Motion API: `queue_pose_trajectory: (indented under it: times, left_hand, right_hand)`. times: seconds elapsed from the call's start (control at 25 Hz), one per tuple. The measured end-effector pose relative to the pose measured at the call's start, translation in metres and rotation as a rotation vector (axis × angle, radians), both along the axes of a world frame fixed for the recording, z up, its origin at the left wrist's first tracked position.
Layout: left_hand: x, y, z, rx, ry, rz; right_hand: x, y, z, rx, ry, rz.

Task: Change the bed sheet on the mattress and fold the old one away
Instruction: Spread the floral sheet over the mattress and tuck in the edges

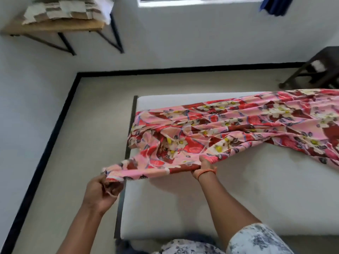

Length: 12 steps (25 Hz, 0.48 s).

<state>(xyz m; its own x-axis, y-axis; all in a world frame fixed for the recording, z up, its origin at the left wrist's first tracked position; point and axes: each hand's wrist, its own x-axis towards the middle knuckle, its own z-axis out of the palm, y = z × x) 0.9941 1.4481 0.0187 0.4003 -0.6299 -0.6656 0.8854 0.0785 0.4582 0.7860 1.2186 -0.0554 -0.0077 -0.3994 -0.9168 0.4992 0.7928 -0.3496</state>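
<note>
A pink and red floral bed sheet [229,123] lies bunched in long folds across the bare white mattress [247,189], running off the frame at the right. My left hand [102,189] grips the sheet's near corner just past the mattress's left edge. My right hand [202,166], with an orange band at the wrist, pinches the same near edge further right, over the mattress. The edge is stretched between both hands. The rest of the mattress top is uncovered.
A dark bed frame rail [126,153] runs along the mattress's left side. Pale floor with a black skirting line [55,129] lies to the left. A wall shelf [55,26] holds folded fabrics at top left. A dark stool [315,70] stands at top right.
</note>
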Motion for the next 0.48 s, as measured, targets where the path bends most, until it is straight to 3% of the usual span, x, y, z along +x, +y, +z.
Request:
queue_pose_trajectory:
  times: [0.08,0.16,0.24,0.4,0.48]
  left_hand:
    - [0.023,-0.004,-0.023,0.135,-0.035,-0.18]
    - [0.044,-0.01,-0.047,0.194,-0.067,-0.364]
    - [0.056,-0.01,-0.062,0.291,-0.097,-0.522]
    - [0.065,0.028,-0.056,0.288,-0.149,-0.779]
    - [0.067,0.045,-0.058,0.293,-0.177,-0.874]
  right_hand:
    - [-0.002,0.003,-0.009,-0.137,0.208,-0.054]
    - [-0.02,0.001,-0.09,-0.268,0.251,-0.145]
    - [-0.035,0.034,-0.128,-0.228,0.322,-0.243]
    - [0.017,0.191,0.001,-0.104,0.513,-0.287]
    - [0.026,0.244,-0.026,-0.137,0.508,-0.251]
